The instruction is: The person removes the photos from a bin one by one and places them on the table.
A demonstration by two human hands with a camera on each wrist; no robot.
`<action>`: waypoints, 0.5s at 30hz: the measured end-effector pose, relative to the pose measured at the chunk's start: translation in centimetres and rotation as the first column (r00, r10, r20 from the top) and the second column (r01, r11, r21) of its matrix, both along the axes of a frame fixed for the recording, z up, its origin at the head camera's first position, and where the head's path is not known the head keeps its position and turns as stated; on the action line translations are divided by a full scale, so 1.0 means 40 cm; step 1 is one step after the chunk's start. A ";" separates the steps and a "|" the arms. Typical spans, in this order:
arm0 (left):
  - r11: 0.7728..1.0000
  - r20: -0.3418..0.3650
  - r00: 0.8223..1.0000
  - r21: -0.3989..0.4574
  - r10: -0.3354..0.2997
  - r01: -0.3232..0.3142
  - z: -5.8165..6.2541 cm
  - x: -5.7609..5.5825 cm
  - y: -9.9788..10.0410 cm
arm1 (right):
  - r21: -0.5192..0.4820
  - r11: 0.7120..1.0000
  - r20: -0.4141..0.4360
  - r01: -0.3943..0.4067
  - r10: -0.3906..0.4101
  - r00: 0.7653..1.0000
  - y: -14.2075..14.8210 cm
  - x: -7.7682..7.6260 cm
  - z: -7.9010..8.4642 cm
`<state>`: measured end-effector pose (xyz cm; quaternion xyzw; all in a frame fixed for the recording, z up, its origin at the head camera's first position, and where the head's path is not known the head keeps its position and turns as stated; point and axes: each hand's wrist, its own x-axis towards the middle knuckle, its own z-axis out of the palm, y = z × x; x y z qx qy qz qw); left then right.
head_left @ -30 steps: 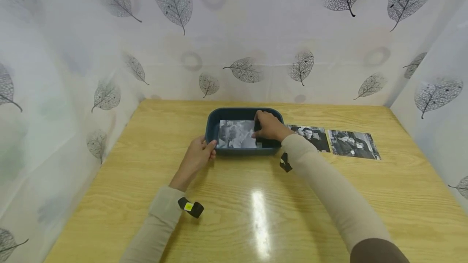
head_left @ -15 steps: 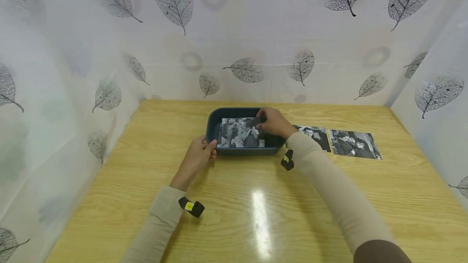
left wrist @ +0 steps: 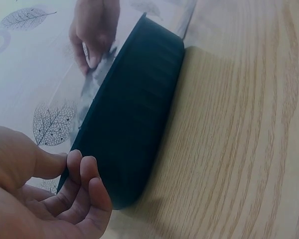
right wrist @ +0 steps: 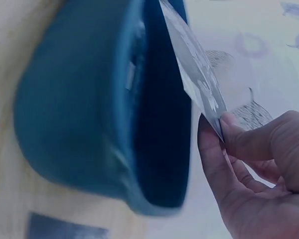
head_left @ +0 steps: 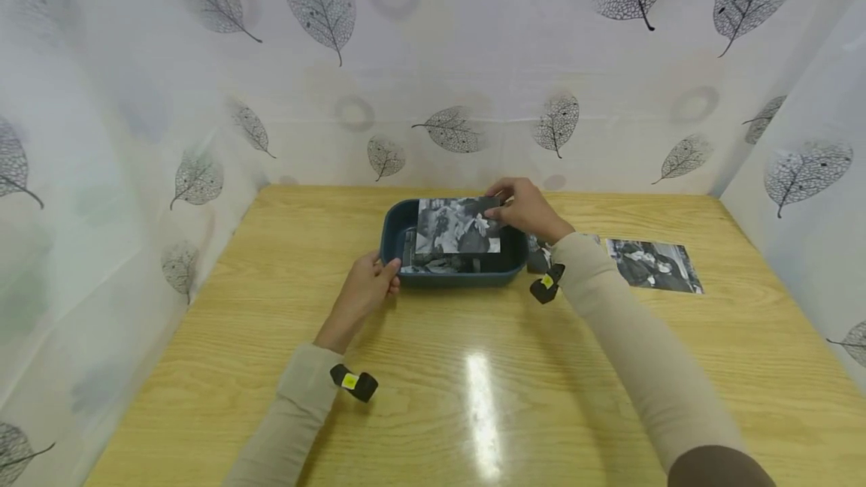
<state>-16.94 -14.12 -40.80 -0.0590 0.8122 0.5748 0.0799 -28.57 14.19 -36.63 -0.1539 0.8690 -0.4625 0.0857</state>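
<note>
A dark teal rectangular bin [head_left: 446, 280] stands on the wooden table, open side up. My left hand [head_left: 365, 288] grips its front left rim, thumb on top and fingers curled below, as the left wrist view also shows on the bin's wall [left wrist: 134, 114]. Between thumb and fingers, my right hand [head_left: 528, 209] pinches the right edge of a black-and-white photo [head_left: 456, 228], held at the bin's opening. In the right wrist view the photo [right wrist: 194, 69] tilts over the rim. Beneath it, inside the bin, another photo [head_left: 433, 263] shows partly.
Right of the bin, two black-and-white photos lie on the table [head_left: 433, 412]: one [head_left: 539, 255] mostly hidden by my right arm, the other [head_left: 655, 265] further right. A leaf-patterned cloth [head_left: 433, 66] hangs behind and at both sides.
My right hand has drawn the photo up from inside the bin, moving back and slightly right, uncovering another photo below. My left hand has stayed on the rim.
</note>
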 end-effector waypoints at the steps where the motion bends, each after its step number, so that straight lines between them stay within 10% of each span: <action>1: 1.000 0.000 1.000 0.003 0.000 0.000 -0.001 -0.001 -0.001 | -0.016 1.000 0.009 0.003 -0.003 1.000 0.008 0.000 0.007; 15: 1.000 0.000 1.000 0.015 -0.010 0.010 -0.002 -0.004 -0.005 | -0.030 0.996 0.029 0.084 -0.083 0.996 0.199 0.056 0.093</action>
